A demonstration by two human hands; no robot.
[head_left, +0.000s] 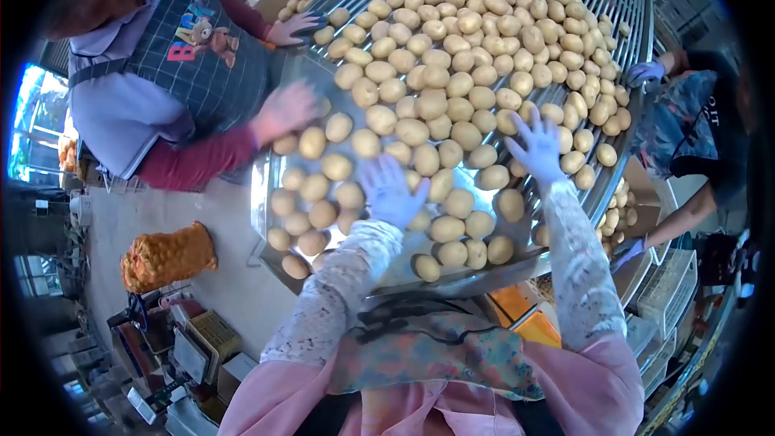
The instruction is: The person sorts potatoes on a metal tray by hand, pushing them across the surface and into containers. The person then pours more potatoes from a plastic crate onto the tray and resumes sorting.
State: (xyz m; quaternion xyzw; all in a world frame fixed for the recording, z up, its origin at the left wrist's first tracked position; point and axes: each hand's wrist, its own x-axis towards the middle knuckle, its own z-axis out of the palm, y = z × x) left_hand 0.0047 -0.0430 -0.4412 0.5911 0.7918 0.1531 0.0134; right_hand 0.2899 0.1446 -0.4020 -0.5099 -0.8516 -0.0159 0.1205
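Many potatoes [436, 105] cover a metal sorting table [387, 270], thickest toward the far end. My left hand [392, 194], in a pale glove, lies spread over potatoes near the table's front part, fingers pointing away from me. Farther out and to the right, my right hand [538, 148], also gloved, reaches over the potatoes with its fingers spread wide. Neither hand is wrapped round a potato. Patterned sleeve covers [339, 291] run up both my forearms.
At the left a person in a checked apron [194, 40] has both hands at the table, one blurred. Another person's gloved hands [646, 71] are at the right edge. A full orange net sack [169, 257] lies on the floor. Crates [666, 295] stand at the right.
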